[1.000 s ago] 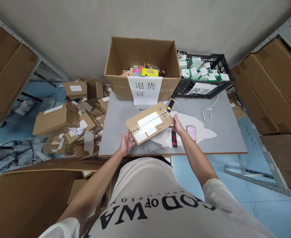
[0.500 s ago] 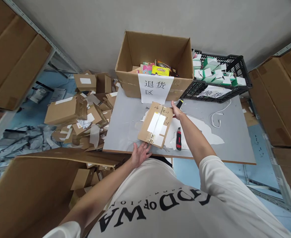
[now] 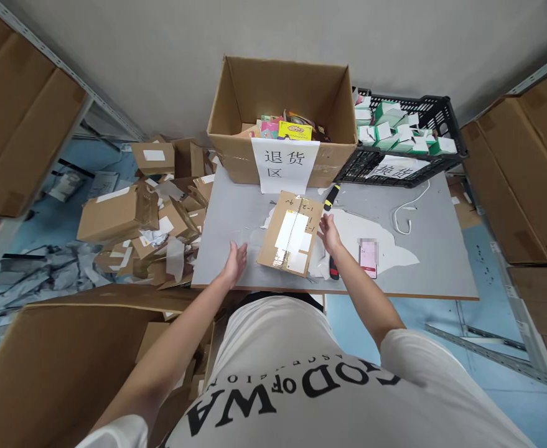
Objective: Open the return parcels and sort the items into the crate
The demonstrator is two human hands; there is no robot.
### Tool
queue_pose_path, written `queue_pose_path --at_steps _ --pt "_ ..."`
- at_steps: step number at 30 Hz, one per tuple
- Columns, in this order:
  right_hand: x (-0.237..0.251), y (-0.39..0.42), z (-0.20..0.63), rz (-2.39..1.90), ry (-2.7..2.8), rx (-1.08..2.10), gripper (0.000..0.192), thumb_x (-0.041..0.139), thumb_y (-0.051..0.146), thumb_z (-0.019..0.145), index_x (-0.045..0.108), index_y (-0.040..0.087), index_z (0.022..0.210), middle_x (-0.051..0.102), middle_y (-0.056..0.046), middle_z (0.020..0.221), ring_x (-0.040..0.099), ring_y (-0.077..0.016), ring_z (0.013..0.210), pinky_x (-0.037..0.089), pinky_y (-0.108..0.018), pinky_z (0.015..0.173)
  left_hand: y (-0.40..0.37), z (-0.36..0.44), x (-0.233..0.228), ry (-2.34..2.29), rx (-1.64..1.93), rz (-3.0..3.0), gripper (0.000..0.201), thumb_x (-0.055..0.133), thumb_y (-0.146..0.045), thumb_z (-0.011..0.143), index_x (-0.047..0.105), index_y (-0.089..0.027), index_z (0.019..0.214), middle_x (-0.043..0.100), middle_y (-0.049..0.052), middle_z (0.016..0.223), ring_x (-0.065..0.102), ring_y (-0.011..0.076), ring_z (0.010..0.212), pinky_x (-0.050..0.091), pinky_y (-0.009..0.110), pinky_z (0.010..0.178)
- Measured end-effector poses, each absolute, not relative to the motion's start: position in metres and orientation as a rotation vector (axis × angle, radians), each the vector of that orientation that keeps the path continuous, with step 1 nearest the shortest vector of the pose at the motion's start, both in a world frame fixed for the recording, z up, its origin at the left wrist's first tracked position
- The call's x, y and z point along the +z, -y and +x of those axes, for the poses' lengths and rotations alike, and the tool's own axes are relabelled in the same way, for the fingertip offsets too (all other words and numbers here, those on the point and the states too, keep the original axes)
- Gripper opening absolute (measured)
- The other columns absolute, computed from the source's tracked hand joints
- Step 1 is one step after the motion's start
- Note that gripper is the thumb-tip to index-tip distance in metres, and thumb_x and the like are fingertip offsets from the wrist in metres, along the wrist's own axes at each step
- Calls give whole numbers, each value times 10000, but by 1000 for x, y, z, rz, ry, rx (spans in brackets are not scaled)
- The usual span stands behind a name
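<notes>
A taped cardboard box [image 3: 289, 233] with white labels and handwriting lies on the grey table [image 3: 436, 267]. To its left, my left hand [image 3: 236, 264] is open, fingers stretched out, apart from the box and holding nothing. Beside the box's right edge is my right hand [image 3: 330, 233], open with its fingers extended; whether the fingertips touch the cardboard I cannot tell. A yellow-and-black utility knife [image 3: 331, 197] lies just beyond that hand. My right wrist partly covers a red-and-black utility knife [image 3: 333, 269]. A phone [image 3: 368, 261] with a pink screen rests right of my forearm.
At the back stand a large open carton [image 3: 236, 162] holding small colourful boxes and a black crate [image 3: 450, 134] of green-and-white boxes. A white cable [image 3: 401, 214] lies at right. Used cartons [image 3: 119, 211] are heaped on the left; a big open carton [image 3: 68, 367] stands at front left.
My left hand has moved left and up, away from the box's near edge. My right hand has come down along the box's right side. The phone now shows beside my forearm.
</notes>
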State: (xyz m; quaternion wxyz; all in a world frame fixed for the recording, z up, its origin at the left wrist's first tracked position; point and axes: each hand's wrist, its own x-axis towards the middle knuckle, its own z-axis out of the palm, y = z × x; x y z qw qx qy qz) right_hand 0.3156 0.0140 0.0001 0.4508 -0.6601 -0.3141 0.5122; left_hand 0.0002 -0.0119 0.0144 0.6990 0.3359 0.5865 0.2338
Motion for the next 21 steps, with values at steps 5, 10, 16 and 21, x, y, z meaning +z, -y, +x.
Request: queue_pose_path --at_steps 5,10,16,21 --pt "11 52 292 -1459 614 1525 789 37 700 860 238 252 1477 209 -75 1552 278 -215 1398 388 -422 1024 -41 18 21 -1126 447 1002 1116 -125 -825 677 291 -148 1460 275 139 1515 231 283 1406 300 467 1079" --pt "25 69 272 -1331 548 1574 679 150 676 888 329 320 1438 302 -26 1520 326 -224 1375 388 -460 1021 -52 39 30 -965 360 969 1078 -31 -862 683 396 -192 1411 456 132 1417 428 321 1300 384 502 1004" --pt "41 55 272 -1382 585 1628 613 209 651 907 432 304 1360 395 -37 1472 368 -218 1346 401 -441 1007 -40 44 33 -955 394 872 908 86 -815 771 362 -249 1426 436 88 1441 408 296 1313 339 489 1041" --pt "51 32 282 -1448 679 1671 584 252 649 904 508 292 1288 501 -45 1389 480 -228 1242 430 -444 970 -18 40 35 -903 500 791 852 105 -780 805 316 -256 1444 312 70 1516 279 252 1392 269 444 1098"
